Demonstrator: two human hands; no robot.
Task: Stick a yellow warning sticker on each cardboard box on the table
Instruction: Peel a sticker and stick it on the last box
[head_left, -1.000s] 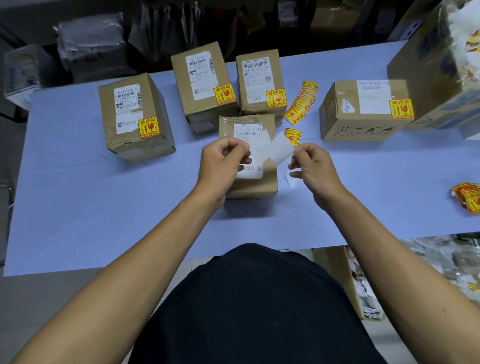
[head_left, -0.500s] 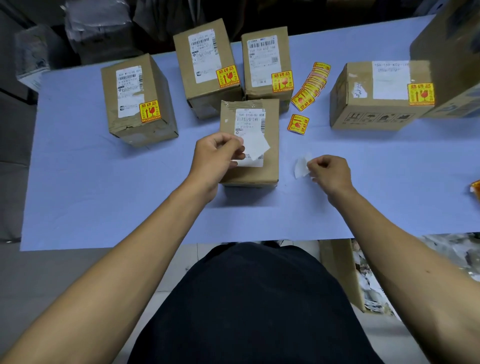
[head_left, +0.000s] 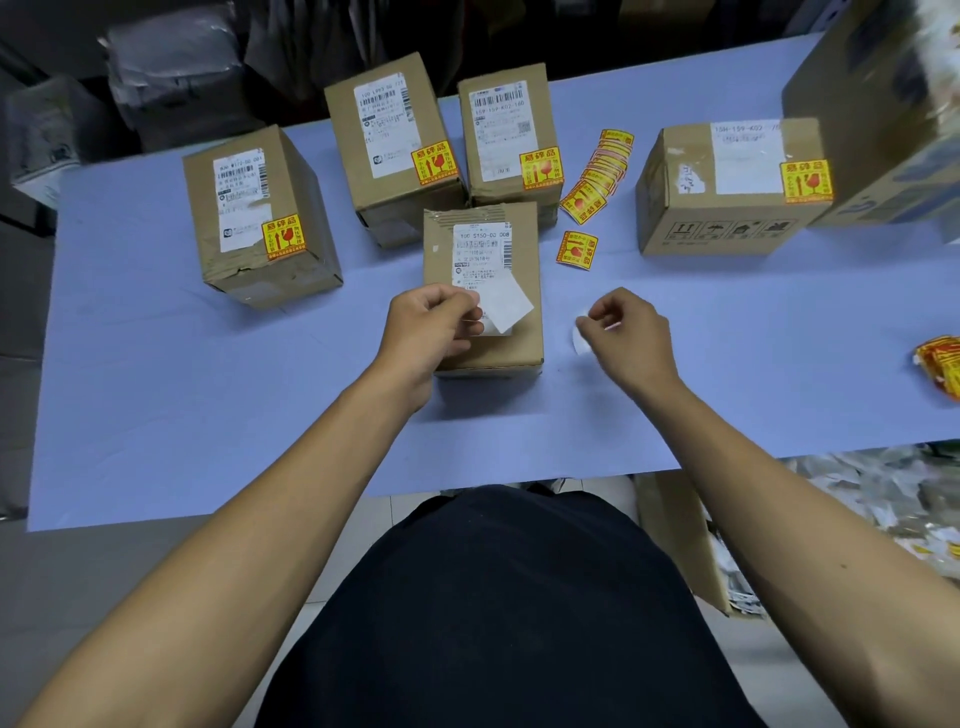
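Note:
The nearest cardboard box lies in the middle of the table and shows only a white shipping label. Over its near end my left hand pinches a white square piece; its printed side is hidden. My right hand is to the right of the box, low over the table, fingers curled round a small white paper scrap. Three boxes behind it, the left box, the back box and the middle box, each carry a yellow sticker, as does the right box.
A fan of loose yellow stickers and a single sticker lie between the middle and right boxes. Another sticker stack is at the table's right edge. A large carton stands far right. The blue table ends just before my body.
My hands have drawn apart: the right hand moved right and down to the table with the white scrap, while the left hand stayed over the box with the white square.

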